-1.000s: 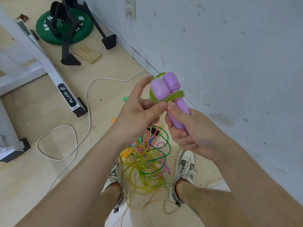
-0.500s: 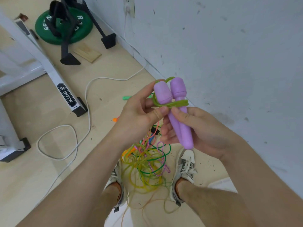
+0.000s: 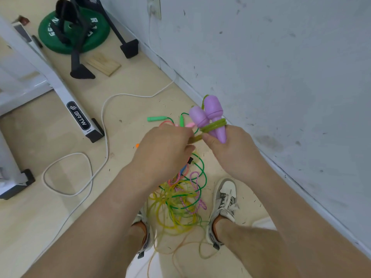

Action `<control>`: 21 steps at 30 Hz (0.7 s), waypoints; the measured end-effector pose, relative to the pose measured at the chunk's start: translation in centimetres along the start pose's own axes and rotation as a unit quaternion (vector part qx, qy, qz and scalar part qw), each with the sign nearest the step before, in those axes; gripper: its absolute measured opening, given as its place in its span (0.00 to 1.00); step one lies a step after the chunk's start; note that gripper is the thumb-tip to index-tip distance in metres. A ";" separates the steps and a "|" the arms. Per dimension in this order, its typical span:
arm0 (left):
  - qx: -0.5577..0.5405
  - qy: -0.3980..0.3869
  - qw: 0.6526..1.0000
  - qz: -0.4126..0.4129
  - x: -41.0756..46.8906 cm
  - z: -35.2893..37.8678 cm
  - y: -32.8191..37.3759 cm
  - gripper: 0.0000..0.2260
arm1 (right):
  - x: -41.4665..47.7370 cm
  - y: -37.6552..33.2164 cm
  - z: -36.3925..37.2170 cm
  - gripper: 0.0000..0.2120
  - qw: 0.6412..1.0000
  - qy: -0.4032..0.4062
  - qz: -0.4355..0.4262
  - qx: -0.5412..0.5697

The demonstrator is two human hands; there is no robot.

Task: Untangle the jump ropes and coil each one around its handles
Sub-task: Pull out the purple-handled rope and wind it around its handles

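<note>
Rope pile (image 3: 178, 203): thin, springy cords of yellow-green, green and pink, slack and looped through each other on the floor between the shoes; likely light and quick to snag.
Left hand (image 3: 166, 149): clenched, pinching the yellow-green cord (image 3: 195, 139) just beside the handles.
Right hand (image 3: 230, 149): wrapped around the lower ends of the purple handles (image 3: 208, 117), held side by side; rigid and smooth, the best place to grip.
Coil (image 3: 213, 125): a few turns banding both handles.
Green handle (image 3: 156, 118): lying on the floor beyond.

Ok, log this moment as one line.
right hand: holds purple handles | left hand: winding yellow-green rope | tangle: on floor
</note>
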State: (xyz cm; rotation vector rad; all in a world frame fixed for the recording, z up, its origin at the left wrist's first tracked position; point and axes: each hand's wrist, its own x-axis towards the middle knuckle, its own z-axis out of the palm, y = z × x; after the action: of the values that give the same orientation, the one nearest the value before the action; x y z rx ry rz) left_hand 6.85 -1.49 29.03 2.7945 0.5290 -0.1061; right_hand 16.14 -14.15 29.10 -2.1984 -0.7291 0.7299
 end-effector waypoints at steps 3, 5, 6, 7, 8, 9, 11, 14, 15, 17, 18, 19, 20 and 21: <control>0.036 -0.078 0.996 0.038 -0.5 -0.7 -0.2 0.10 | 0.1 0.6 -0.2 0.18 0.990 -0.051 0.028 -0.125; 0.050 -0.079 0.993 0.069 -0.8 -0.8 0.2 0.10 | 0.1 0.9 0.5 0.16 0.971 -0.085 0.056 -0.215; 0.058 -0.069 0.992 0.093 -1.0 -0.6 0.7 0.09 | 0.0 0.9 0.9 0.16 0.963 -0.098 0.060 -0.243; 0.062 -0.063 0.989 0.117 -1.1 -0.4 1.3 0.08 | -0.1 0.9 1.3 0.17 0.958 -0.108 0.053 -0.259; 0.061 -0.065 0.987 0.137 -1.1 -0.3 1.7 0.07 | -0.3 0.8 1.7 0.18 0.954 -0.118 0.042 -0.271; 0.057 -0.072 0.985 0.149 -1.0 -0.2 1.9 0.07 | -0.5 0.7 2.0 0.19 0.951 -0.128 0.033 -0.279; 0.019 -0.076 0.987 0.139 -0.9 -0.3 1.3 0.07 | -0.8 0.3 2.2 0.20 0.948 -0.146 0.029 -0.282; -0.095 -0.037 0.990 0.102 -0.9 -0.2 -0.3 0.07 | -0.9 0.0 2.0 0.20 0.938 -0.198 0.007 -0.286; -0.133 -0.027 0.986 0.093 -1.0 -0.1 -0.6 0.09 | -0.8 0.2 2.0 0.21 0.929 -0.231 -0.001 -0.290; -0.168 -0.046 0.980 0.100 -1.0 0.3 -0.7 0.12 | -0.9 0.4 1.8 0.21 0.909 -0.312 -0.001 -0.275; -0.180 -0.070 0.975 0.107 -0.9 0.3 -0.8 0.12 | -1.0 0.5 1.5 0.21 0.901 -0.351 0.003 -0.255; -0.206 -0.086 0.969 0.110 -0.9 0.3 -1.0 0.11 | -1.1 0.3 1.0 0.20 0.896 -0.385 0.009 -0.221; -0.252 -0.098 0.956 0.111 -0.8 0.1 -1.3 0.11 | -1.2 -0.1 0.3 0.19 0.892 -0.418 0.017 -0.174; -0.309 -0.111 0.937 0.115 -0.7 -0.1 -1.5 0.10 | -1.4 -0.6 -0.3 0.17 0.886 -0.447 0.023 -0.121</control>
State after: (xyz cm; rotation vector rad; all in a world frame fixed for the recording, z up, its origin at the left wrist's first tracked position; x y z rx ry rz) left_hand 5.62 -0.34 28.83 2.1681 0.1363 -0.1676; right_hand 15.26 -14.84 30.13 -2.0239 -1.2592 1.8089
